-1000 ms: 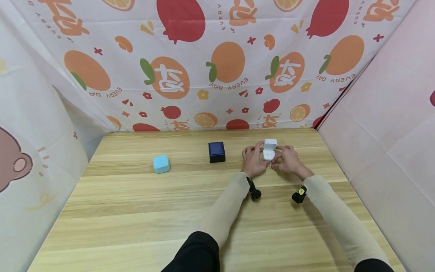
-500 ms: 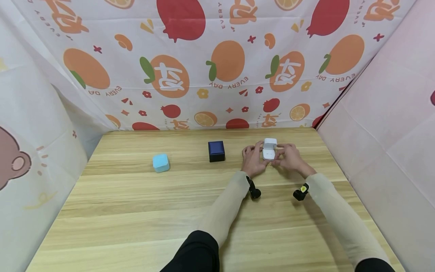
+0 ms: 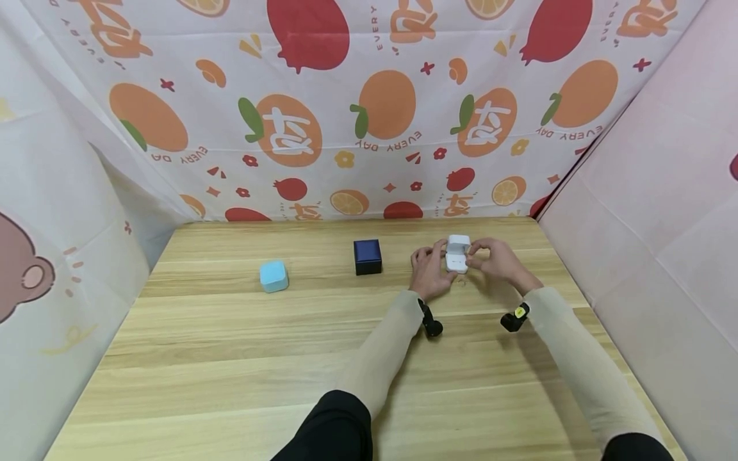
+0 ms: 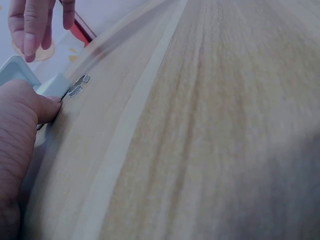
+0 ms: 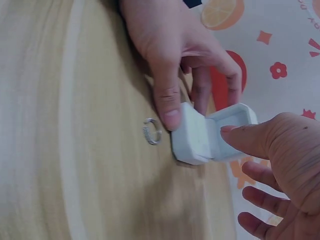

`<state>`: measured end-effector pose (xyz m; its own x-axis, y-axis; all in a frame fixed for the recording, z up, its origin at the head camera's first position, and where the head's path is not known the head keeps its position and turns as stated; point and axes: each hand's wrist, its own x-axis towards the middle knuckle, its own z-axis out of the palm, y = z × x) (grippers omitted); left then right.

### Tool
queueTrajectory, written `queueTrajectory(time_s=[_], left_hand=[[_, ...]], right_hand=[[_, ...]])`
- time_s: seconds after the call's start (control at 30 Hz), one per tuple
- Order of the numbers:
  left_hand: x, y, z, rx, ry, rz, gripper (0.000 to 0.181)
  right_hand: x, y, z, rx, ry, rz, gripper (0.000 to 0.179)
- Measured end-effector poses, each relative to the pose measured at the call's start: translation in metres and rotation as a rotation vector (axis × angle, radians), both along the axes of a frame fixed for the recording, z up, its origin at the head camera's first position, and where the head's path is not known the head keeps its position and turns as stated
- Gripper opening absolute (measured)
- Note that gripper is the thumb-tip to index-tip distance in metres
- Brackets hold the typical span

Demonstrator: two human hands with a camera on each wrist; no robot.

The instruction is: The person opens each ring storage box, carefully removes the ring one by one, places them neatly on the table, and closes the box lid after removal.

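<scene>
A small white ring box (image 3: 457, 262) stands on the table with its hinged lid up. My left hand (image 3: 429, 271) grips it from the left, thumb (image 5: 167, 106) on the box's front and fingers round the far side. A silver ring (image 5: 152, 131) with a patterned band lies on the wood just in front of the box; it is also near the box in the left wrist view. My right hand (image 3: 497, 261) is beside the box's right side, its fingers loosely bent and apart. In the right wrist view its thumb (image 5: 245, 139) overlaps the lid; contact is unclear.
A dark blue box (image 3: 368, 257) stands left of my left hand. Farther left is a light blue rounded box (image 3: 273, 276). The wooden table (image 3: 242, 358) reaches a fruit-print cloth (image 3: 334, 115) at the back, and a pale cloth (image 3: 651, 192) hangs at right.
My right hand has drawn up and rightward from the box's front, leaving the ring on the table. My left hand keeps its grip on the ring box.
</scene>
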<state>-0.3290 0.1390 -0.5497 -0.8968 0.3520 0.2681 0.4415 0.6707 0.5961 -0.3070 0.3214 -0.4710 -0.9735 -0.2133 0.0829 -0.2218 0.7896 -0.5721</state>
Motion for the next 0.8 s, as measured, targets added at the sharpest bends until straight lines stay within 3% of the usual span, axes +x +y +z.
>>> queueTrajectory(time_s=[0.47,0.8], left_hand=[[-0.004,0.000,-0.005,0.007,-0.005,0.011,0.082],[-0.001,0.000,-0.001,0.021,-0.016,0.018,0.082]], right_hand=[[-0.002,0.002,0.010,0.016,-0.005,-0.058,0.038],[-0.004,0.001,0.012,0.012,0.028,-0.067,0.029]])
